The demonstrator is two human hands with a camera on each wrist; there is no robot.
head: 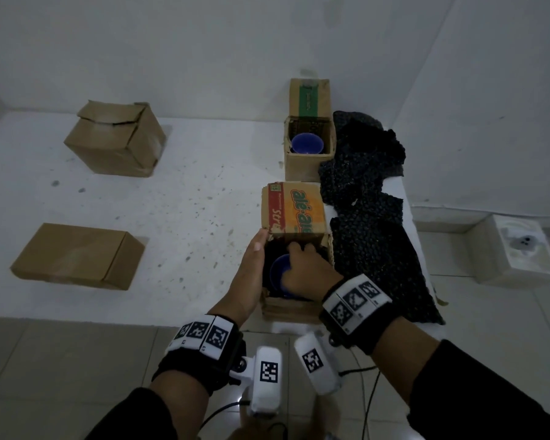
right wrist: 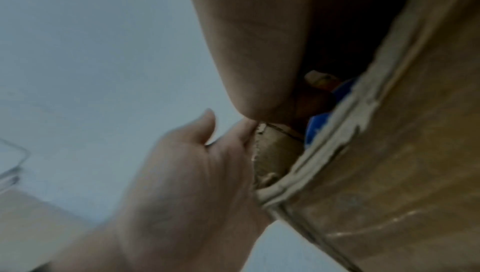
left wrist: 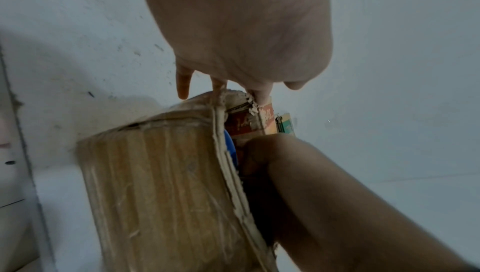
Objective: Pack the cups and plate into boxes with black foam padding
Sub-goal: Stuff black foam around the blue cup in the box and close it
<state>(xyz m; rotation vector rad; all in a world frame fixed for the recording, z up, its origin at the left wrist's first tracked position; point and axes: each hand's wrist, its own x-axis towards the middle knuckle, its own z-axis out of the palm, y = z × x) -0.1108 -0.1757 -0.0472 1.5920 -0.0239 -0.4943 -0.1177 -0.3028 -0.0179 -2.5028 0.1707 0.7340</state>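
Observation:
An open cardboard box (head: 286,308) with an orange printed flap (head: 294,211) stands at the table's front edge. Inside it sits a blue cup (head: 278,268) against dark padding. My right hand (head: 305,265) reaches into the box, fingers curled over the cup's rim. My left hand (head: 253,262) lies flat against the box's left wall, fingers straight up to the flap's corner. The left wrist view shows that box wall (left wrist: 166,184) and a sliver of the cup (left wrist: 230,147). The right wrist view shows a fingertip on the blue cup (right wrist: 318,124).
Behind stands a second open box (head: 302,166) holding another blue cup (head: 307,143). Black foam sheets (head: 369,242) lie heaped along the table's right side. Two closed cardboard boxes (head: 115,138) (head: 77,255) sit at the left. A white fixture (head: 518,249) is on the tiled floor.

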